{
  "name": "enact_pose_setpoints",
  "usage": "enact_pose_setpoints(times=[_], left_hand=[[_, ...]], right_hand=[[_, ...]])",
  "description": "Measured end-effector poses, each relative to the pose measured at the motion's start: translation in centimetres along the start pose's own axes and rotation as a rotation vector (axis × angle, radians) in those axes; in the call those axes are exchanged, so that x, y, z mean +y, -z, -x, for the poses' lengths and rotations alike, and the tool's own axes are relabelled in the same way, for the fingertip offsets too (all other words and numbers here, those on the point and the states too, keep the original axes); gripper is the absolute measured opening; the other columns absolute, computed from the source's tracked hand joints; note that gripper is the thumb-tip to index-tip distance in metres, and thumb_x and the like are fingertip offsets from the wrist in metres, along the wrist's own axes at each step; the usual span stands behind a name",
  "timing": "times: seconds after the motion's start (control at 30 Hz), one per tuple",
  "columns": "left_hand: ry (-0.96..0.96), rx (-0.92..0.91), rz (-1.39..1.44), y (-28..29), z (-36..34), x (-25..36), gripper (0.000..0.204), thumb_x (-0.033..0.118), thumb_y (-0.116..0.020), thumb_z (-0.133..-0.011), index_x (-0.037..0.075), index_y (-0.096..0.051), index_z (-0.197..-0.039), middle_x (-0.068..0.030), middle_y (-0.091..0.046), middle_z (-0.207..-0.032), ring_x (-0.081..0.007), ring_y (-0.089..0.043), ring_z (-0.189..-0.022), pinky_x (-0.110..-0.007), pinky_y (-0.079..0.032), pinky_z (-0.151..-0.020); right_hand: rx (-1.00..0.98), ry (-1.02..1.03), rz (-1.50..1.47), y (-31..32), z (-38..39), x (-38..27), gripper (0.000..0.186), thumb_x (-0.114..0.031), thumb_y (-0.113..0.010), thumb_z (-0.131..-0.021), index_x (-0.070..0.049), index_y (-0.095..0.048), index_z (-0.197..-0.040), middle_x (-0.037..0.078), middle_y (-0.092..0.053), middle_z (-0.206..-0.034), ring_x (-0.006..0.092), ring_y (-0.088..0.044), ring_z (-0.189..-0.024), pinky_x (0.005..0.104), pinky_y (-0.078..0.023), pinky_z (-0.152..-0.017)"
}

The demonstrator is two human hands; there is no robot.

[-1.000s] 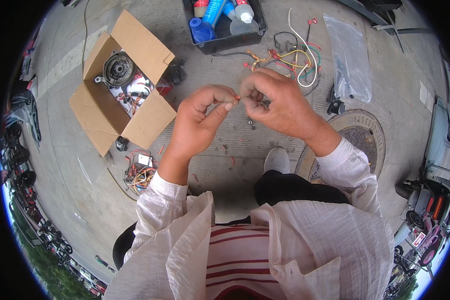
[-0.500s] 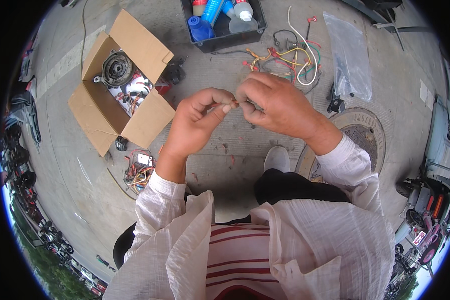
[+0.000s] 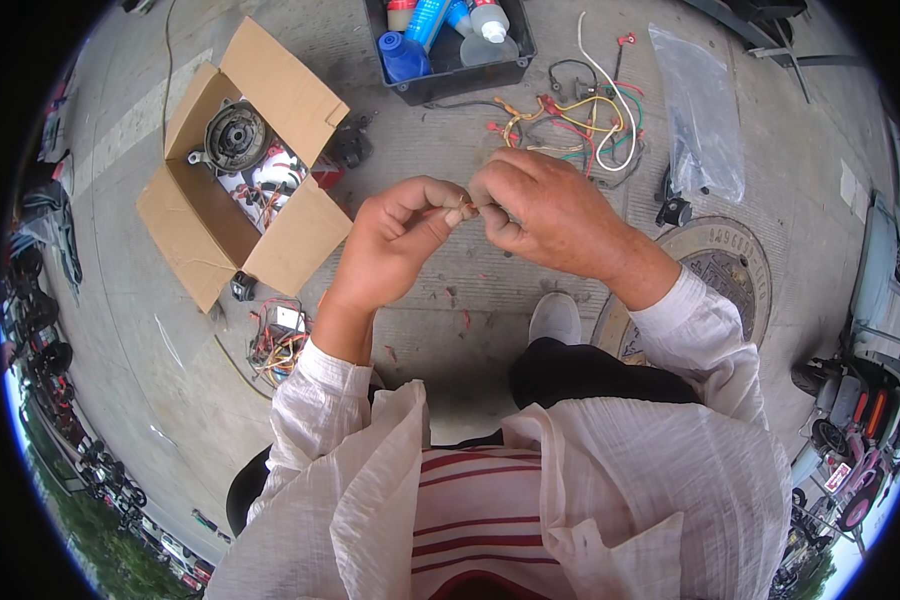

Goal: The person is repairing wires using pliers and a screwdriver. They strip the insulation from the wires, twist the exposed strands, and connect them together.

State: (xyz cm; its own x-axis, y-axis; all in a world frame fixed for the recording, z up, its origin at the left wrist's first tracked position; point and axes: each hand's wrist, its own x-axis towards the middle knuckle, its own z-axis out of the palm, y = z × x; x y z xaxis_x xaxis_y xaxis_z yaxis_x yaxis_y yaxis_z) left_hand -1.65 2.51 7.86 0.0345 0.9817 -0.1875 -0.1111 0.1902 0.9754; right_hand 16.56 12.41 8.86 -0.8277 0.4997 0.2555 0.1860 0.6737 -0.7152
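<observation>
Something small and thin [image 3: 467, 207], perhaps a wire end, sits pinched between both hands, raised over the concrete ground in the middle of the view, likely so it stays close under the eyes. Fingertips of the left hand [image 3: 395, 240] and the right hand [image 3: 545, 215] meet there, curled narrowly around it, and they cover most of it, so its kind and length cannot be told. Far beyond the knuckles lies a tangle of coloured wires [image 3: 570, 125], and beyond that a black tray [image 3: 450, 75] of bottles, cut off by the top edge. To the left an open cardboard box [image 3: 240, 165] holds a round metal part; its other contents are hard to make out.
</observation>
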Motion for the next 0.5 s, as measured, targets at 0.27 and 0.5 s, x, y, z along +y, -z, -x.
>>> enact_pose_setpoints(times=[0.27, 0.5], left_hand=[[0.013, -0.016, 0.011, 0.29, -0.04, -0.43, 0.008, 0.002, -0.06, -0.092, -0.002, -0.062, -0.098, -0.0064, -0.067, -0.096, -0.0117, -0.061, -0.093, -0.027, -0.048, -0.084], [0.025, -0.016, 0.026, 0.22, -0.1, -0.22, 0.007, 0.002, -0.061, -0.091, -0.002, -0.063, -0.097, -0.0061, -0.067, -0.096, -0.0115, -0.061, -0.093, -0.027, -0.048, -0.084]], right_hand=[[0.031, 0.013, 0.006, -0.31, 0.0, 0.01, 0.018, 0.0, -0.064, -0.072, -0.007, -0.051, -0.084, 0.008, -0.052, -0.079, 0.0296, -0.057, -0.072, 0.0401, -0.047, -0.062], [0.017, 0.018, 0.03, -0.48, 0.13, 0.17, 0.02, -0.001, -0.065, -0.072, -0.006, -0.05, -0.085, 0.01, -0.052, -0.081, 0.0312, -0.057, -0.074, 0.0415, -0.047, -0.063]])
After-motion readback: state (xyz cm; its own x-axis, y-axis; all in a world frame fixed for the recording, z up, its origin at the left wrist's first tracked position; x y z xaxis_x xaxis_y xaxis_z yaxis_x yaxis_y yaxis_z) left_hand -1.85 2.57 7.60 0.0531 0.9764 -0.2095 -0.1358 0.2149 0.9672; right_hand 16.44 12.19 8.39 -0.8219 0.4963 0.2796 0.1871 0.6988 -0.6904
